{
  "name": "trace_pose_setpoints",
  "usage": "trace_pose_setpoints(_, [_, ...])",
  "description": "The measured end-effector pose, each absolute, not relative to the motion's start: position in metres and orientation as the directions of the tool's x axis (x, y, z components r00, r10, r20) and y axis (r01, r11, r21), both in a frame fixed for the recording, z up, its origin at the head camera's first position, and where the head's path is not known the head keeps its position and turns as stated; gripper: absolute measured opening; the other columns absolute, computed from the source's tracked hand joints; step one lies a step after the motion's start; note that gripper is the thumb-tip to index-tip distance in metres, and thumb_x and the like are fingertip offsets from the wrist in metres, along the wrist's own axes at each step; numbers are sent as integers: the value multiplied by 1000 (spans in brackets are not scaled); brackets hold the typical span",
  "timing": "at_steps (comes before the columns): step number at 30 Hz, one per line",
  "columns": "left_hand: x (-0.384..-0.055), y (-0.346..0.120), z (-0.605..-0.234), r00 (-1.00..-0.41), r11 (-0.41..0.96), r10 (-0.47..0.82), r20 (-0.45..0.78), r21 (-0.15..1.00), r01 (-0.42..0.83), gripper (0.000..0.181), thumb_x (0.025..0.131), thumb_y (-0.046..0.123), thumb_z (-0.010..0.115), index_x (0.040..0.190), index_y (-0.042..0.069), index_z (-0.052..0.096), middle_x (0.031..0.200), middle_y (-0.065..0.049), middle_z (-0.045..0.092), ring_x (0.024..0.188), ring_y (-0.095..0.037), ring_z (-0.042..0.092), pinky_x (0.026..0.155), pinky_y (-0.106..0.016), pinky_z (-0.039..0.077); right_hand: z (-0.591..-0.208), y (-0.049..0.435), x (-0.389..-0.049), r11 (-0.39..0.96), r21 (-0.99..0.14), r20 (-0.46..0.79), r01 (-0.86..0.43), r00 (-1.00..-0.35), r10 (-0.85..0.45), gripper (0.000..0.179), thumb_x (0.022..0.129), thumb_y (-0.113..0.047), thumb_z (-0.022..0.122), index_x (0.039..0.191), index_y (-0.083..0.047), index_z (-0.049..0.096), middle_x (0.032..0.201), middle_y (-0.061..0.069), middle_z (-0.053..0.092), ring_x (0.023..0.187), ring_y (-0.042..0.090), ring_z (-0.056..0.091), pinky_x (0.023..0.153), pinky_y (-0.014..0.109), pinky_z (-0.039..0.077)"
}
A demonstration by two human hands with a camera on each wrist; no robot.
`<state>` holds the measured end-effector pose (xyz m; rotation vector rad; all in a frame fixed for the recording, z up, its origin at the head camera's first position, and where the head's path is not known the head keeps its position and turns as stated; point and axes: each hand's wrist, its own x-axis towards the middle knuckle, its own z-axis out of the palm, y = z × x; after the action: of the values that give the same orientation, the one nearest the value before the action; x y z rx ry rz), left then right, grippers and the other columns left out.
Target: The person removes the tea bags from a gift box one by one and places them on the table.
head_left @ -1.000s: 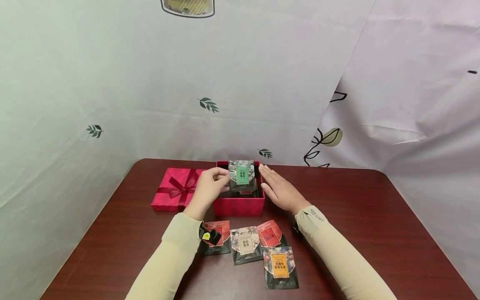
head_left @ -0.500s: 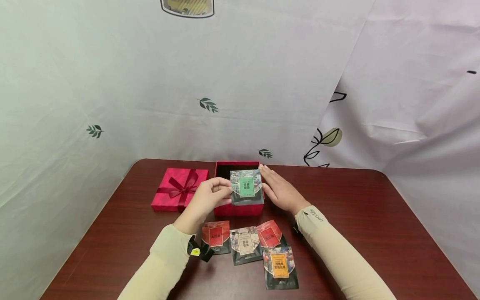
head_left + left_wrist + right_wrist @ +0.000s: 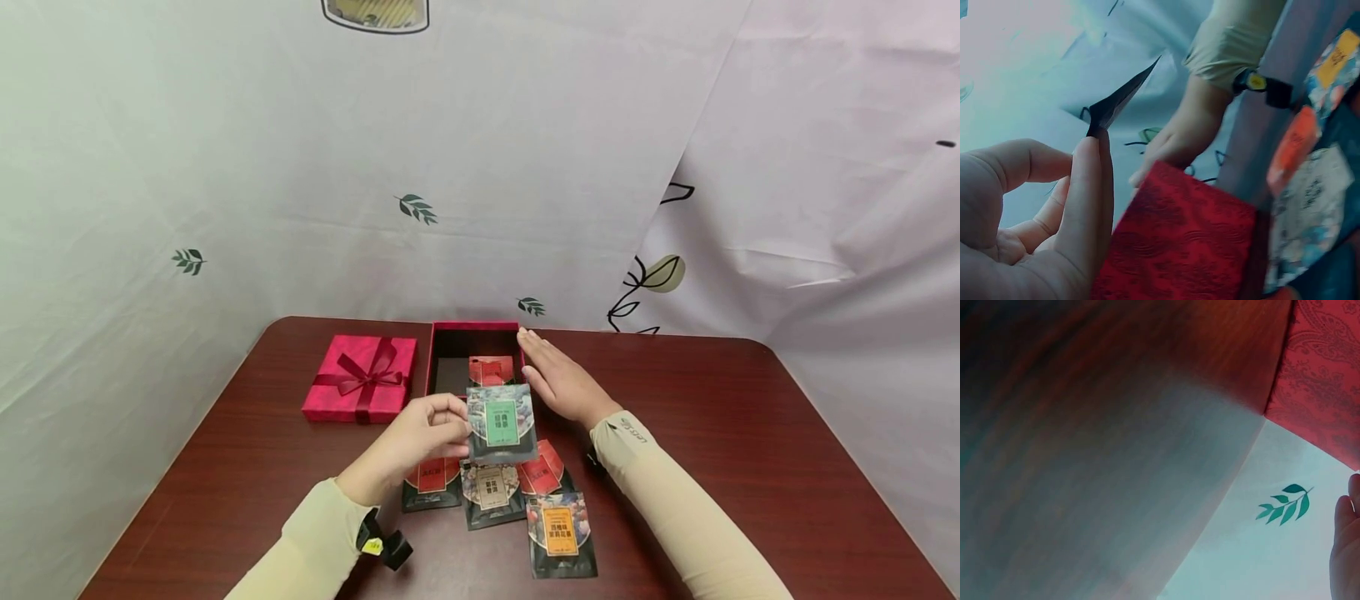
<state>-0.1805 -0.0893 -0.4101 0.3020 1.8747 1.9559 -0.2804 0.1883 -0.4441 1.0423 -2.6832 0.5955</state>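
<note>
My left hand [image 3: 416, 437] pinches a tea sachet with a green label [image 3: 502, 423] by its left edge, holding it up in front of the red box. In the left wrist view that sachet [image 3: 1124, 95] appears nearly edge-on between thumb and fingers. The open red box [image 3: 476, 326] has a dark inside, and a red-labelled sachet [image 3: 491, 370] shows in it; its front is partly covered by the held sachet. Against the box's right side rests my right hand [image 3: 567, 377], fingers straight. Only a few of its fingertips [image 3: 1345, 519] show in the right wrist view, by the box corner.
A red lid with a ribbon bow [image 3: 360, 379] lies left of the box. In front are several sachets on the table: a red one [image 3: 432, 487], a beige one [image 3: 491, 496], another red one [image 3: 543, 471] and an orange one [image 3: 561, 533]. A white curtain [image 3: 480, 167] hangs behind.
My left hand has drawn the green-labelled sachet from above the box toward me and down, uncovering the box's inside. The right hand has stayed at the box's side.
</note>
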Motion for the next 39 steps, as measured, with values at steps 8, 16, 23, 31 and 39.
trace_pose_setpoints(8, [-170, -85, -436, -836, 13, 513, -197, 975, -222, 10, 88, -3, 62, 97, -5, 57, 75, -2, 63, 70, -10, 63, 71, -28, 61, -445, 187, -281, 674, -319, 321, -666, -745, -585, 59, 106, -22, 52, 157, -1, 32, 165, 11, 28, 153, 26, 23, 121, 50, 24])
trace_pose_setpoints(16, [-165, -87, -453, -757, 16, 602, -253, 952, -306, 10, 84, -5, 58, 84, 5, 55, 71, -1, 62, 68, -9, 65, 69, -27, 60, -444, 187, -280, 670, -289, 329, -684, -728, -601, 59, 106, -22, 51, 157, 0, 31, 164, 15, 29, 152, 30, 25, 120, 51, 25])
trace_pose_setpoints(23, [-160, -86, -457, -730, 74, 611, -307, 940, -334, 10, 84, -3, 58, 82, 6, 55, 72, -3, 61, 66, -10, 65, 65, -25, 59, -445, 188, -281, 674, -285, 322, -682, -730, -602, 59, 107, -25, 48, 157, 0, 31, 165, 13, 28, 152, 30, 24, 120, 52, 26])
trace_pose_setpoints(31, [-153, -82, -457, -699, 146, 617, -362, 925, -350, 8, 87, -3, 55, 82, 4, 57, 73, -7, 60, 64, -11, 66, 61, -24, 59, -445, 189, -281, 676, -292, 321, -676, -735, -597, 59, 106, -23, 50, 157, 1, 32, 164, 13, 28, 153, 28, 24, 120, 52, 26])
trace_pose_setpoints(39, [-148, -80, -459, -695, 199, 616, -370, 927, -317, 15, 87, 2, 54, 74, 7, 57, 67, -7, 65, 56, -10, 66, 56, -23, 58, -444, 187, -280, 675, -300, 322, -674, -737, -594, 58, 106, -24, 50, 156, 1, 33, 164, 14, 29, 152, 29, 25, 119, 53, 27])
